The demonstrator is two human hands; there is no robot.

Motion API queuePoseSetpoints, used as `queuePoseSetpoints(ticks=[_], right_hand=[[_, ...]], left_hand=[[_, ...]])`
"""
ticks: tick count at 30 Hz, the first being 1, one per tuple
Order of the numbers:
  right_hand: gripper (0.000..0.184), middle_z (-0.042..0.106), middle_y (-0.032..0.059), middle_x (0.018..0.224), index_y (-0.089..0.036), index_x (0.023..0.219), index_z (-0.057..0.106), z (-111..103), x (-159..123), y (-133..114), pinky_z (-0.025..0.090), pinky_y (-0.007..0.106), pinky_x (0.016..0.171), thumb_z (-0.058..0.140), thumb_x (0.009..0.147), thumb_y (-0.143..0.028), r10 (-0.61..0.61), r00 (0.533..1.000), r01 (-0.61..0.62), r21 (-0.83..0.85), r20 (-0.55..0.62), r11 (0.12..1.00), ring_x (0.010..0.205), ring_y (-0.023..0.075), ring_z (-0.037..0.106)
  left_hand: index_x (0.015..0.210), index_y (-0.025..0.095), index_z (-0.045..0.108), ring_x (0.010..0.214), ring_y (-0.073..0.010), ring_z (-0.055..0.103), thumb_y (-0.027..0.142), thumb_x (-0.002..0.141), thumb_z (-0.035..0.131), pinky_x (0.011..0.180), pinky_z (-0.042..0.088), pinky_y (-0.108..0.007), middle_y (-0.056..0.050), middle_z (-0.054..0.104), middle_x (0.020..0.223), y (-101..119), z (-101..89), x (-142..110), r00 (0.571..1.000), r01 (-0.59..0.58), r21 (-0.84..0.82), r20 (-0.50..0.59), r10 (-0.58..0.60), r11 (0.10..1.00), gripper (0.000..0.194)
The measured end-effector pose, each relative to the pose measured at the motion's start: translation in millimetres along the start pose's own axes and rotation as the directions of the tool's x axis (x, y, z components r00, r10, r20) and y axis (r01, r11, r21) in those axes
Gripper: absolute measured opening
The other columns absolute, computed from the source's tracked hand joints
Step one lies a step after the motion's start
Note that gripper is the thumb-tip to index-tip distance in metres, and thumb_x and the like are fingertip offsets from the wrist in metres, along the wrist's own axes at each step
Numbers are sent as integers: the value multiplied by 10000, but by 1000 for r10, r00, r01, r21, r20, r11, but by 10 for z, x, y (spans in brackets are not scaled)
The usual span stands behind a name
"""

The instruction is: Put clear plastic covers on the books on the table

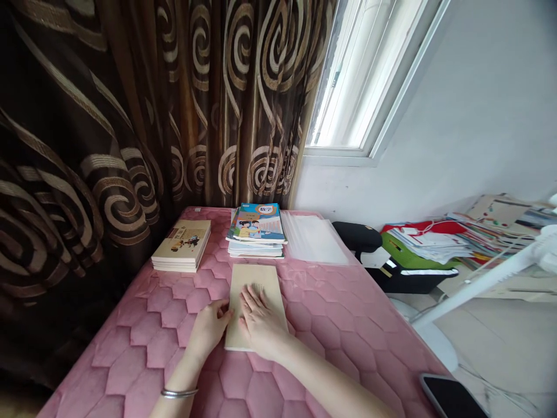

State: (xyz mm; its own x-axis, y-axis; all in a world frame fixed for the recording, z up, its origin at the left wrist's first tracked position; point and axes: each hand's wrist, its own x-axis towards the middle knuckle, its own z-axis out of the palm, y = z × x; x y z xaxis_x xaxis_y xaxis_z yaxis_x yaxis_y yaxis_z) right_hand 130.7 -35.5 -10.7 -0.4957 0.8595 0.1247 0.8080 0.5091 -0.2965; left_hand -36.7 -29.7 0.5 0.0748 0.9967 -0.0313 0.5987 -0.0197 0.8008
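Observation:
A tan-covered book (255,274) lies flat on the pink quilted table cover in front of me. My right hand (259,319) rests palm down on its cover, fingers stretched out, partly hiding a small patch of print. At the book's left edge is my left hand (213,322), its fingers curled and its thumb pressed to the edge of the cover. A metal bangle (179,393) circles my left wrist.
Tan books (180,247) are stacked at the back left. A pile of textbooks (259,226) stands behind my hands, with clear plastic sheets (315,238) beside it. A phone (452,395) lies at the right edge. Past it are a white fan (478,278) and papers (430,241).

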Motion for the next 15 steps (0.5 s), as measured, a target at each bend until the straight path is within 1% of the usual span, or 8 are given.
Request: queuePoseSetpoints(ticks=[3,7,11,15], right_hand=[[541,229,98,1539,-106,1452,323,-70,169,39,122,492,1167,283,968,-346,-55,998,55,-11,3,998,1437,252,138],[533,252,33,1538,-170,1462,310,-177,406,74,117,549,1147,287,964,-358,-23,998,24,-8,58,1000,1430,288,158],[526,255,27,1538,-179,1459,316,-215,647,114,122,545,1137,238,975,-370,23,996,-21,-21,81,1000,1435,275,141],[552,253,36,1540,-159,1468,293,-165,882,195,85,530,1143,190,981,-397,82,992,-79,-31,100,996,1439,277,113]], left_hand=[[824,184,698,555,-150,531,207,776,503,527,311,-221,24,590,562,24,-3,-12,1000,-18,37,-4,18,999,202],[822,189,700,603,-154,557,185,791,495,552,311,-217,-2,638,636,48,-5,-27,998,-50,79,-18,52,996,208],[875,178,704,629,-161,573,181,800,495,564,310,-220,-25,656,680,53,-8,-32,999,-37,131,-8,38,991,222],[953,171,703,626,-150,572,161,815,481,562,308,-217,-26,661,688,54,-5,-33,1000,-10,168,4,10,986,262]])
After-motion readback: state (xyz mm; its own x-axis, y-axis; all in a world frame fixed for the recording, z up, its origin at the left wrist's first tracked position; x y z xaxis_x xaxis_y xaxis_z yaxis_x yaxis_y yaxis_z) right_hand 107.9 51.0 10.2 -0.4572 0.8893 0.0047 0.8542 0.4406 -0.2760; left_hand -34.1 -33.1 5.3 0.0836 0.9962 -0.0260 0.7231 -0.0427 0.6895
